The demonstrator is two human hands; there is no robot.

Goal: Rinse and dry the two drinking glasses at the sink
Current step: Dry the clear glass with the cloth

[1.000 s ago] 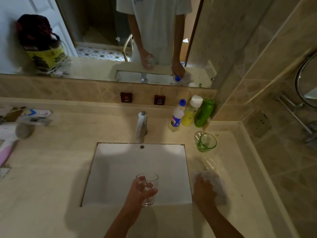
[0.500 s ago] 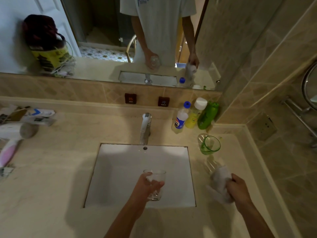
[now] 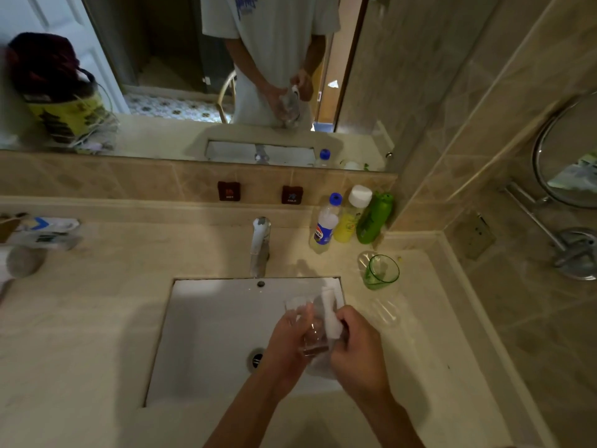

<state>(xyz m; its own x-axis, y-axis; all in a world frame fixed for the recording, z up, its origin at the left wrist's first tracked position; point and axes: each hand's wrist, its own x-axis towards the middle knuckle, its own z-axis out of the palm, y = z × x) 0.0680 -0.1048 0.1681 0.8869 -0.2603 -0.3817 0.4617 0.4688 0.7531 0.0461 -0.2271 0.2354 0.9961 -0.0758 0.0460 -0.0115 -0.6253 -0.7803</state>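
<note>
Over the right side of the white sink [image 3: 206, 334], my left hand [image 3: 287, 344] grips a clear drinking glass [image 3: 307, 321] from the left. My right hand [image 3: 358, 347] holds a white cloth [image 3: 331, 315] against the glass's right side, fingers curled round the cloth. A second clear glass [image 3: 386, 310] lies faintly visible on the counter to the right of the sink, below a green cup [image 3: 381, 271].
A chrome faucet [image 3: 260, 244] stands behind the sink with no water visible. Three bottles [image 3: 349, 218] stand at the back right by the wall. A hair dryer and small packets [image 3: 35, 234] lie on the left counter. A mirror runs along the back wall.
My right hand lifted the cloth off the counter and brought it left to the glass. My left hand shifted the glass slightly right over the sink.
</note>
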